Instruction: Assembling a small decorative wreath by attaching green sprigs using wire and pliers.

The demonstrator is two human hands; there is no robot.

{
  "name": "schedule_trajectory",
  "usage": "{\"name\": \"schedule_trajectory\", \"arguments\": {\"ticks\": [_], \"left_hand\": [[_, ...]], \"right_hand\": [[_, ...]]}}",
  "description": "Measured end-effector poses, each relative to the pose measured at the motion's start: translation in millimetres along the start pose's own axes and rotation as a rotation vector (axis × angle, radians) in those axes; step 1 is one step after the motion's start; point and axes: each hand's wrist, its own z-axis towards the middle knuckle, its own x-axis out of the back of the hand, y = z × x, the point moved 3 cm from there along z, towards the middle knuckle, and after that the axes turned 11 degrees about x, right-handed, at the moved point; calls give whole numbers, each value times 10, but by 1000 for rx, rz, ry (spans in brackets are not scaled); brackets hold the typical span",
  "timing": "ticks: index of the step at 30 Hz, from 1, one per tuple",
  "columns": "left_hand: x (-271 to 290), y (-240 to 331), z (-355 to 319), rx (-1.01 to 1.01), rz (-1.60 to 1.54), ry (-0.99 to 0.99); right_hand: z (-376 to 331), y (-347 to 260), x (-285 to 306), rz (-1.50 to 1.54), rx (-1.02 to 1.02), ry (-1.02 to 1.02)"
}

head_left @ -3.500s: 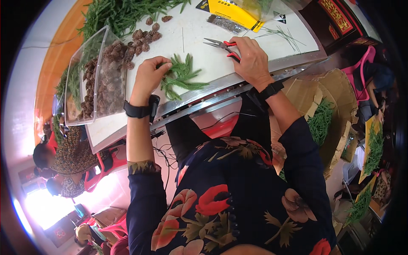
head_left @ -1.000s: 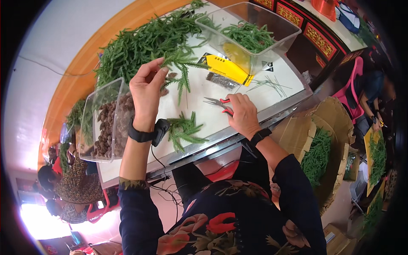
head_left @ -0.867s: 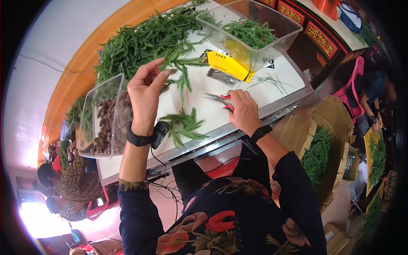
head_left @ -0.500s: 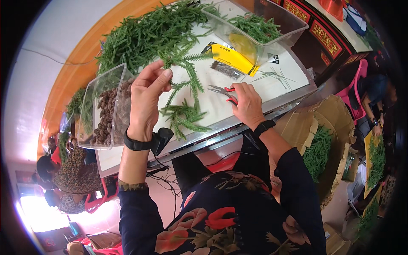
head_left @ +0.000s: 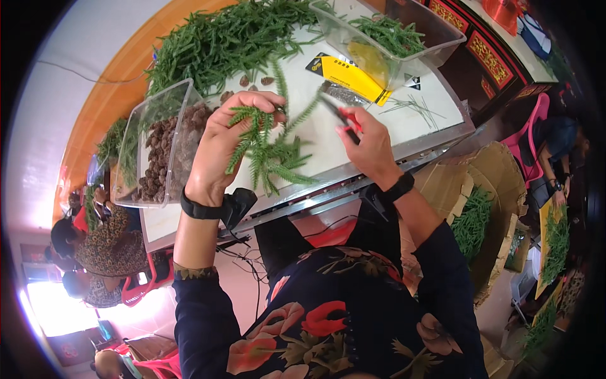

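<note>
The left hand (head_left: 224,142) is closed around a branching sprig of green needle-leaved conifer twig (head_left: 268,148), gripping it between thumb and fingers so that its side shoots fan out to the right and downward above the white worktable (head_left: 328,142). The right hand (head_left: 369,145) is wrapped around the red handles of a small pair of dark-bladed snips (head_left: 341,117), whose tip points left at the upper end of the sprig; whether the blades are parted cannot be told. Each wrist carries a black band with a small device.

Just beyond the right hand lies a flat yellow rectangular packet with a black corner (head_left: 347,76), and beside it a small white label bearing a black triangle (head_left: 411,82). Further out stands a clear plastic tub holding cut green tips (head_left: 391,35). Left of the left hand sits another clear plastic tub filled with brown cones (head_left: 164,148). Beyond both hands spreads a large heap of green conifer branches (head_left: 221,41). A few brown cones (head_left: 252,82) lie loose just past the left hand's fingers. Thin loose needles (head_left: 413,107) are scattered right of the snips.
</note>
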Motion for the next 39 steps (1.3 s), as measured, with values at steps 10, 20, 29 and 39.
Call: {"name": "schedule_trajectory", "arguments": {"ticks": [10,20,29,39], "left_hand": [[-70,-129,-154,161,-184,-208],[34,-318,-345,431,-395,50],[-180,-352,-417,244,124,229],[-222,-801,-745,305,-499,216]], "right_hand": [[139,-882,-33,846,-369,-197],[-54,-819,-143,754,-321,150],[-193,-802,-184,602,-163,325],[-212,-772,-169,797,-321,513]]}}
